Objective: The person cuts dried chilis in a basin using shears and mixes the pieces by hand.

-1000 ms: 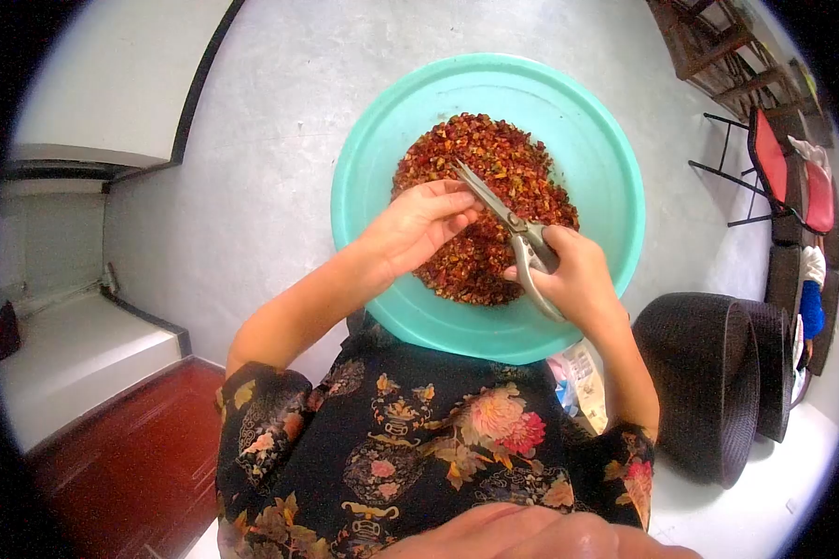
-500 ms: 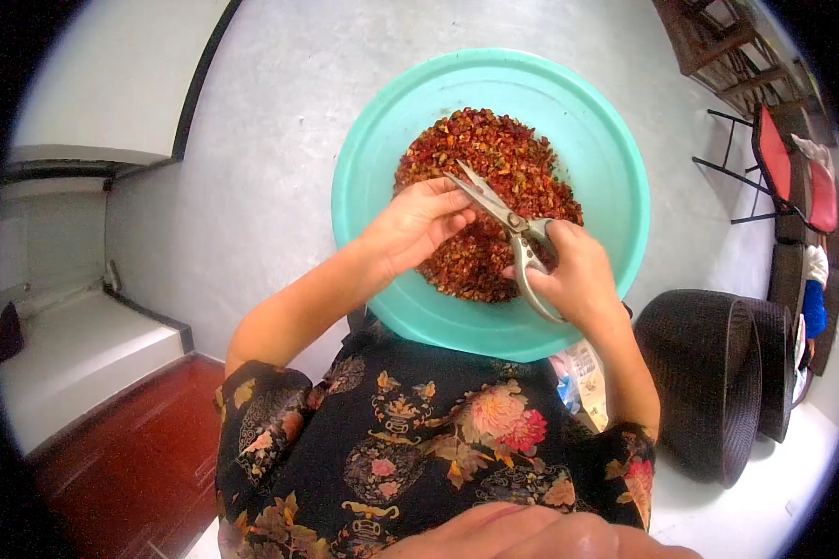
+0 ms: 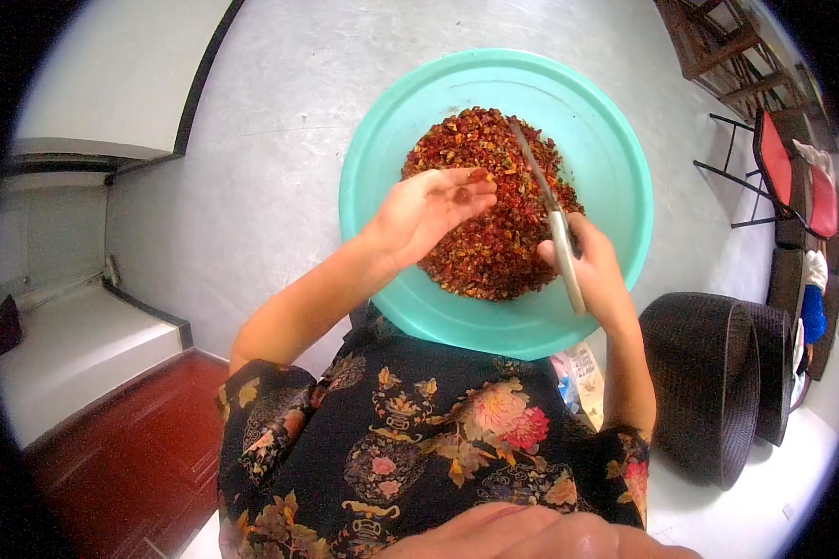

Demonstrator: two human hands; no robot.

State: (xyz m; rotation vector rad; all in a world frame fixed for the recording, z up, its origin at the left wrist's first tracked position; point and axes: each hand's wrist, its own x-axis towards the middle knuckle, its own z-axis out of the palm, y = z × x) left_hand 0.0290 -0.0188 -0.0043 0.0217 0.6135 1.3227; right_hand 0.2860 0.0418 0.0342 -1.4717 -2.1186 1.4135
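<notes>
A wide turquoise basin (image 3: 382,130) holds a heap of small red, orange and brown dried pieces (image 3: 480,252). Over the left side of the heap, my left hand (image 3: 438,210) is palm up with its fingers stretched out, and small reddish pieces (image 3: 463,195) rest on the fingers. My right hand (image 3: 592,270) is wrapped round the pale handles of metal scissors (image 3: 557,210) above the basin's right part. The scissor blades look closed and point up and slightly left, apart from my left hand.
Dark woven baskets (image 3: 694,382) stand at the right, with a red folding chair (image 3: 772,158) beyond them. A wooden ladder-like frame (image 3: 732,56) is at the top right. Printed packaging (image 3: 583,377) lies by the basin's lower edge. White steps (image 3: 93,345) are at the left.
My left hand has opened out of its pinch, showing pieces on its fingers. The scissors have closed, turned more upright and moved right, away from my left hand. The basin has shifted slightly right.
</notes>
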